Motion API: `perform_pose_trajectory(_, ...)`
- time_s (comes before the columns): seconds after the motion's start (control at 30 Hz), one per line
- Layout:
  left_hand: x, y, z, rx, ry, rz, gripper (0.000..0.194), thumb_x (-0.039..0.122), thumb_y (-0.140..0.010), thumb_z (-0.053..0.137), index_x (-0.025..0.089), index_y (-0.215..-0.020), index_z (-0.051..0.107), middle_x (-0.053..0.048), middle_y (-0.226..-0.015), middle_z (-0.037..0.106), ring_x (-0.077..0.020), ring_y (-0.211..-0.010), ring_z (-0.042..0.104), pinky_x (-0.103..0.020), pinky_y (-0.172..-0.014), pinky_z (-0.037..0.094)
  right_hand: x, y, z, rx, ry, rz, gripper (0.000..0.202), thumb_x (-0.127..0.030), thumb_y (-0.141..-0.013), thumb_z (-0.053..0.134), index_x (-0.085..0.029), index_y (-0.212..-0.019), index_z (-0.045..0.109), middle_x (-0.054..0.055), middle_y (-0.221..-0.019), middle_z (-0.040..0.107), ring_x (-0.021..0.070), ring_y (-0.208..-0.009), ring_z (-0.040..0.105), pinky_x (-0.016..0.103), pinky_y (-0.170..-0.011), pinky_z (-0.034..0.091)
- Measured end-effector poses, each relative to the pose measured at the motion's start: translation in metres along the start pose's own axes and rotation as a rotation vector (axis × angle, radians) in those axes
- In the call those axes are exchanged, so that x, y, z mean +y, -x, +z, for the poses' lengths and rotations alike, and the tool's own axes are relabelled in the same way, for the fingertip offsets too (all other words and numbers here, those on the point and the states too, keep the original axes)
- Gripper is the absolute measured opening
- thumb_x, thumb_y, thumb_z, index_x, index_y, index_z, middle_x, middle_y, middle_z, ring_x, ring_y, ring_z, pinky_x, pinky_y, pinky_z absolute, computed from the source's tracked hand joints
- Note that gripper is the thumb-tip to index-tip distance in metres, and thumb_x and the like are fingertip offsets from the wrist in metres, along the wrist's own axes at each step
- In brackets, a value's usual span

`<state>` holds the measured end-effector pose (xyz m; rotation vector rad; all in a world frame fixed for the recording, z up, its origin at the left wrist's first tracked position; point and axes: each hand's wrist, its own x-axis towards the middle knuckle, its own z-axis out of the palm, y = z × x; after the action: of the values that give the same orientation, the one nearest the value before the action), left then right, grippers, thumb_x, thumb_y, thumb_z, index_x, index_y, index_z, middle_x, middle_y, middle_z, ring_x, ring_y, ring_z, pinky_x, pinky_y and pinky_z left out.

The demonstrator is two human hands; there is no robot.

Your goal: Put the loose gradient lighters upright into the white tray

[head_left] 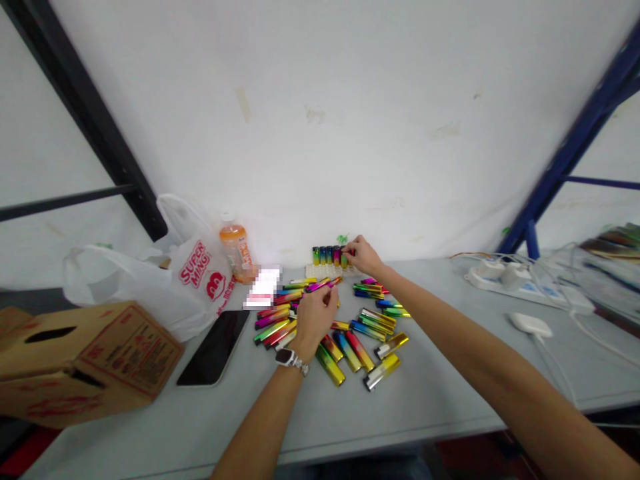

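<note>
My right hand (363, 255) pinches an upright lighter (345, 259) at the right end of a row of shiny lighters (323, 255). That row stands in a white rack (325, 271) close to the wall. My left hand (316, 315), with a watch (287, 359) on its wrist, is curled over the loose lighters on the table. Just past its fingers lies a magenta and yellow lighter (319, 285); whether the fingers grip anything is hidden. Several metallic rainbow lighters (360, 351) lie scattered around and right of this hand.
A phone (215, 350), a cardboard box (95, 353), a white plastic bag (185, 280) and an orange drink bottle (236, 247) are on the left of the table (400, 407). At right are a power strip (530, 290), a white adapter (531, 325) and loose cables.
</note>
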<state>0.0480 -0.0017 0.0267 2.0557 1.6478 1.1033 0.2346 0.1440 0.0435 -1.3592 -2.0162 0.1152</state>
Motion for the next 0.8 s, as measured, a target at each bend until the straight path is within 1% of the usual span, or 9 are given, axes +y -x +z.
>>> perform_pose_trajectory(0.07, -0.003, -0.002, -0.003, -0.003, -0.109, 0.03, 0.031, 0.035, -0.094, 0.047, 0.02, -0.071, 0.061, -0.004, -0.068, 0.062, -0.0194, -0.069, 0.057, -0.028, -0.064, 0.037, -0.002, 0.007, -0.001, -0.02, 0.059, 0.022, 0.027, -0.027, -0.089, 0.058, -0.017, -0.109, 0.074, 0.01, -0.104, 0.054, 0.0167, -0.087, 0.058, 0.029, -0.088, 0.045)
perform_pose_trajectory(0.17, -0.01, -0.004, -0.01, -0.03, -0.191, 0.137, 0.011, 0.02, -0.088, 0.054, 0.019, -0.086, 0.065, -0.007, -0.09, 0.065, -0.0227, -0.092, 0.059, -0.033, -0.084, 0.044, -0.01, 0.023, -0.002, -0.043, 0.09, 0.025, 0.039, -0.027, -0.091, 0.056, -0.019, -0.129, 0.064, 0.01, -0.108, 0.052, 0.0177, -0.09, 0.058, 0.031, -0.092, 0.044)
perform_pose_trajectory(0.27, -0.015, -0.005, -0.017, -0.107, -0.242, 0.186, 0.014, 0.017, -0.081, 0.063, 0.02, -0.094, 0.067, -0.009, -0.106, 0.063, -0.0257, -0.107, 0.056, -0.039, -0.096, 0.042, -0.025, 0.049, -0.001, 0.012, 0.065, 0.003, 0.049, -0.025, -0.089, 0.057, -0.018, -0.138, 0.054, 0.011, -0.114, 0.05, 0.0196, -0.096, 0.057, 0.032, -0.093, 0.044)
perform_pose_trajectory(0.33, -0.016, -0.004, -0.021, -0.172, -0.278, 0.174, 0.017, 0.018, -0.079, 0.065, 0.02, -0.095, 0.068, -0.009, -0.107, 0.062, -0.0273, -0.109, 0.055, -0.041, -0.096, 0.043, -0.039, 0.069, 0.001, -0.001, 0.031, -0.013, 0.039, -0.026, -0.089, 0.058, -0.018, -0.127, 0.06, 0.01, -0.111, 0.052, 0.0207, -0.099, 0.056, 0.034, -0.093, 0.043)
perform_pose_trajectory(0.4, -0.016, -0.003, -0.022, -0.214, -0.32, 0.172, 0.019, 0.019, -0.079, 0.065, 0.02, -0.097, 0.069, -0.01, -0.107, 0.063, -0.0286, -0.11, 0.055, -0.042, -0.096, 0.043, -0.053, 0.086, 0.002, -0.093, 0.025, -0.04, 0.027, -0.029, -0.087, 0.061, -0.02, -0.111, 0.068, 0.008, -0.105, 0.054, 0.0218, -0.098, 0.056, 0.035, -0.092, 0.042)
perform_pose_trajectory(0.5, -0.015, -0.003, -0.022, -0.226, -0.336, 0.187, 0.022, 0.018, -0.081, 0.062, 0.019, -0.102, 0.069, -0.011, -0.109, 0.063, -0.0289, -0.11, 0.056, -0.043, -0.096, 0.043, -0.071, 0.1, 0.004, -0.248, 0.094, -0.105, 0.026, -0.029, -0.08, 0.067, -0.02, -0.104, 0.071, 0.01, -0.104, 0.059, 0.0262, -0.104, 0.055, 0.039, -0.092, 0.04)
perform_pose_trajectory(0.57, -0.015, -0.004, -0.02, -0.225, -0.304, 0.198, 0.021, 0.016, -0.081, 0.061, 0.018, -0.101, 0.069, -0.012, -0.109, 0.064, -0.028, -0.109, 0.057, -0.042, -0.097, 0.043, -0.078, 0.102, 0.005, -0.309, 0.149, -0.14, 0.022, -0.027, -0.08, 0.067, -0.019, -0.1, 0.071, 0.011, -0.104, 0.061, 0.0273, -0.105, 0.055, 0.039, -0.091, 0.038)
perform_pose_trajectory(0.67, -0.019, -0.005, -0.018, -0.204, -0.232, 0.208, 0.02, 0.013, -0.08, 0.061, 0.016, -0.099, 0.068, -0.011, -0.107, 0.064, -0.0262, -0.106, 0.058, -0.041, -0.099, 0.044, -0.08, 0.1, 0.005, -0.337, 0.181, -0.159, 0.016, -0.026, -0.082, 0.064, -0.018, -0.093, 0.071, 0.011, -0.102, 0.065, 0.0268, -0.103, 0.056, 0.038, -0.089, 0.037)
perform_pose_trajectory(0.8, -0.021, -0.006, -0.016, -0.129, -0.159, 0.194, 0.023, 0.017, -0.081, 0.062, 0.016, -0.104, 0.066, -0.011, -0.108, 0.062, -0.026, -0.109, 0.057, -0.042, -0.1, 0.045, -0.071, 0.104, 0.001, -0.354, 0.184, -0.122, 0.018, -0.034, -0.085, 0.065, -0.017, -0.088, 0.071, 0.012, -0.096, 0.068, 0.0277, -0.098, 0.059, 0.039, -0.088, 0.037)
